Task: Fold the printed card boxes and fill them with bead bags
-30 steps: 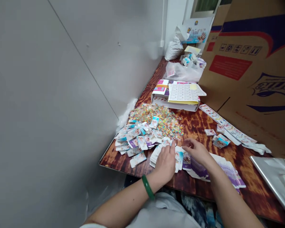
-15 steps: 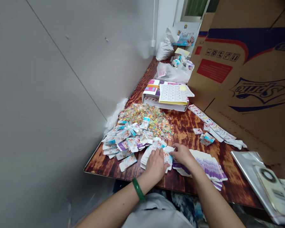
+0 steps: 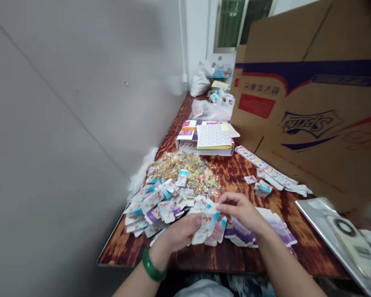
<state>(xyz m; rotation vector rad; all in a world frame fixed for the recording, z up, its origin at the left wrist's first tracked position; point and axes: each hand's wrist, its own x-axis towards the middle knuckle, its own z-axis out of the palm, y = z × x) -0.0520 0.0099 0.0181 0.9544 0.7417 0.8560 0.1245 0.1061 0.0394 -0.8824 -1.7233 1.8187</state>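
Observation:
My left hand (image 3: pixel 181 233), with a green bangle at the wrist, is turned palm up and curled round a fanned stack of small printed cards (image 3: pixel 208 225), lifted just above the wooden table (image 3: pixel 235 173). My right hand (image 3: pixel 239 210) pinches the top edge of that same stack from the right. Just beyond lies a loose heap of the same white, blue and purple cards (image 3: pixel 160 200). Behind the heap spreads a pile of tiny colourful pieces in clear wrappers (image 3: pixel 185 169). A row of purple-edged cards (image 3: pixel 272 225) lies under my right wrist.
A flat white box topped with printed sheets (image 3: pixel 208 138) sits further back. Large flattened cardboard cartons (image 3: pixel 299 111) lean along the right. A strip of cards (image 3: pixel 267 167) lies beside them. A clear plastic sleeve (image 3: pixel 340 235) rests near right. A grey wall runs along the left.
My left hand has turned palm up and lifted a stack of cards off the table, and my right hand has come to pinch its top. The view has swung left and back.

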